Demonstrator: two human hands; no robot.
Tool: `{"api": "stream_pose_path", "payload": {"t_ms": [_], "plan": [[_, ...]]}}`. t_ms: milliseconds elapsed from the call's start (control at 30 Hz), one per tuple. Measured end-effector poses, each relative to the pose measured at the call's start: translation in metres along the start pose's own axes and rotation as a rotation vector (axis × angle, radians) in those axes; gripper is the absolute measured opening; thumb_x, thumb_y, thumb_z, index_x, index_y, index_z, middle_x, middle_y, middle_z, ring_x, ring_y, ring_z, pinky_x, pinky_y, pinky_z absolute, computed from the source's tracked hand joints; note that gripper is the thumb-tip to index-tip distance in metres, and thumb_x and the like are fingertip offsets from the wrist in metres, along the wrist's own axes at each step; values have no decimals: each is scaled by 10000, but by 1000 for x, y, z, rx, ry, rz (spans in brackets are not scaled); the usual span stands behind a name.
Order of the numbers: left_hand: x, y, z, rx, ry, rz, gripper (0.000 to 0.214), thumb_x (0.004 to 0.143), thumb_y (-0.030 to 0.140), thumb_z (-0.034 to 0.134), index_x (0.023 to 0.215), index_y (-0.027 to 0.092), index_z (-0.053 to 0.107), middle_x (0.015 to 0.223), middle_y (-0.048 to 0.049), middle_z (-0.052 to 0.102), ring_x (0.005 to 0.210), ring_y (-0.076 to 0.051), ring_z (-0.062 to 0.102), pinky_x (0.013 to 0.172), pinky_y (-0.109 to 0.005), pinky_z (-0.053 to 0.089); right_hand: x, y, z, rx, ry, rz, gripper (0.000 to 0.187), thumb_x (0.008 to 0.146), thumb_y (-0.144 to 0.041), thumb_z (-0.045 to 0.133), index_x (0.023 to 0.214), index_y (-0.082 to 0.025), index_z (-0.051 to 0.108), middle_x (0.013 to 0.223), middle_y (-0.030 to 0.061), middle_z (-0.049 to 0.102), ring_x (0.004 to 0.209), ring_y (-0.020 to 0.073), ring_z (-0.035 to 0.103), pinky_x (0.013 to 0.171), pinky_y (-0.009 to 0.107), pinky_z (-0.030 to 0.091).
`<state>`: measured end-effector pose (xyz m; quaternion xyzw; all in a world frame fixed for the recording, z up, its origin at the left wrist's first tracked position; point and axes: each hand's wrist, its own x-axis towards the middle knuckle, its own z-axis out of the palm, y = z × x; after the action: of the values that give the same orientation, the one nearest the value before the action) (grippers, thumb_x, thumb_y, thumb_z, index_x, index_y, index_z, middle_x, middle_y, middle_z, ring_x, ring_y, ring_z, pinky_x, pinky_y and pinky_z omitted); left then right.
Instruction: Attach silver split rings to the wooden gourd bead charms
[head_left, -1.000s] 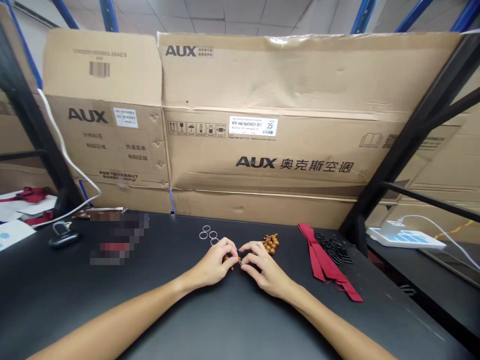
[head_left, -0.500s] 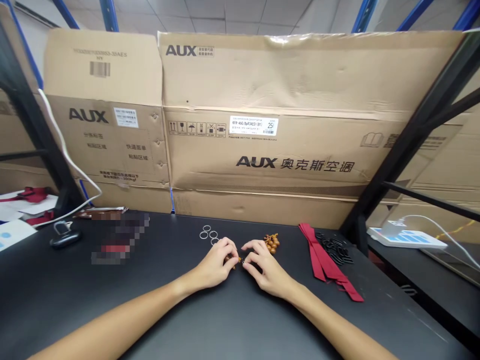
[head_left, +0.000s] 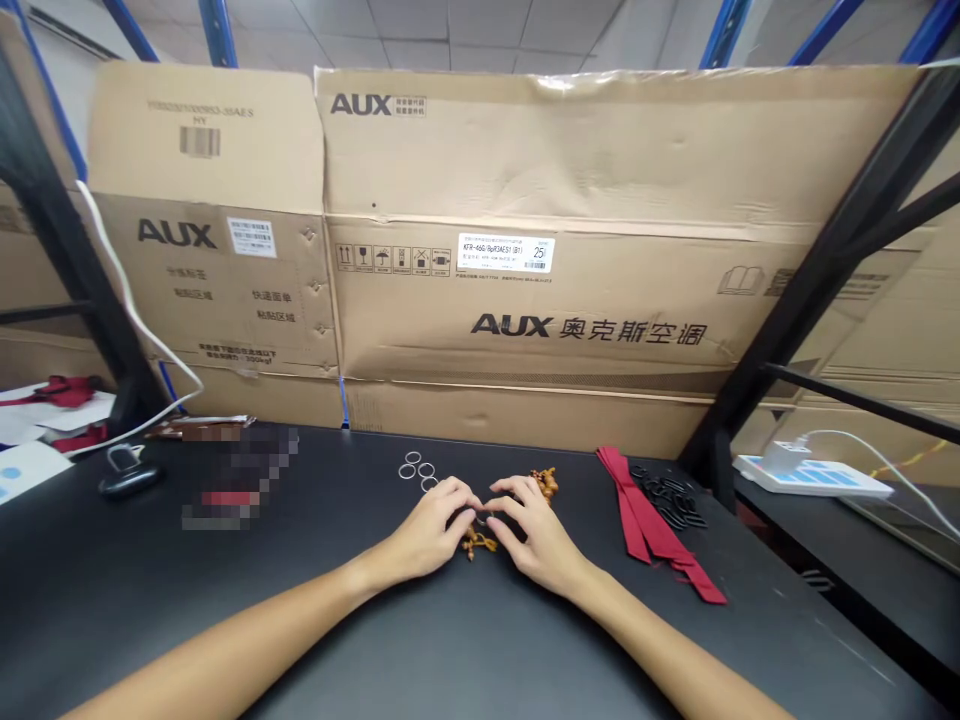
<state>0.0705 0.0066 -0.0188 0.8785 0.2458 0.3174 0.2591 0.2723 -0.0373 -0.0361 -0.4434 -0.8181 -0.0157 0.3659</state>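
My left hand [head_left: 435,525] and my right hand [head_left: 532,530] meet fingertip to fingertip over the black table [head_left: 300,620]. Both are closed in a pinch round a small brown bead charm [head_left: 478,543] that hangs down between them; a thin metal ring seems to be at the pinch, too small to be sure. A pile of the same brown wooden charms [head_left: 545,482] lies just beyond my right hand. Three loose metal rings [head_left: 418,469] lie just beyond my left hand.
Dark red ribbons [head_left: 651,525] and a heap of black clips [head_left: 667,495] lie to the right. Tall AUX cardboard boxes [head_left: 570,250] wall off the back. A black shelf post [head_left: 810,280] slants at right, a white power strip [head_left: 810,475] beyond it. A small black device [head_left: 126,478] sits far left.
My fingertips have closed in tighter and the bead charm now hangs lower, showing below the hands. My right hand has slid slightly toward the bead pile.
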Motion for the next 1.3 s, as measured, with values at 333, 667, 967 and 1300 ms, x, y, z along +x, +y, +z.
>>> {"api": "stream_pose_path", "payload": {"t_ms": [333,667,967,1300], "plan": [[-4,0,1,255,-100,33,388,1011,299,280,938,203,649,1104,-69,583,1014,-219,522,946,-405,386,1,-21,-4,-4,-130,-107,143,860,-192,558,971,-234,638,1058,94,548,979,249,479,889,459,461],[-3,-21,-10,493,79,48,289,971,339,423,973,186,668,1188,-113,589,1130,-277,527,994,-463,402,1,14,-8,-189,36,5,280,881,-108,463,1029,-237,663,1108,113,544,1027,268,480,870,458,446],[-4,-20,-7,648,94,59,178,915,296,527,936,175,656,1177,-118,583,1113,-271,538,952,-447,446,0,-12,0,-297,-100,158,215,834,-395,622,924,-202,653,914,70,603,875,233,531,809,374,428],[0,-28,-14,766,117,-62,196,883,318,540,898,160,654,1210,-147,583,1173,-312,504,973,-469,409,0,22,-13,-475,-67,344,424,818,-485,592,1170,-251,626,1312,132,515,1213,367,388,921,525,353]]}}
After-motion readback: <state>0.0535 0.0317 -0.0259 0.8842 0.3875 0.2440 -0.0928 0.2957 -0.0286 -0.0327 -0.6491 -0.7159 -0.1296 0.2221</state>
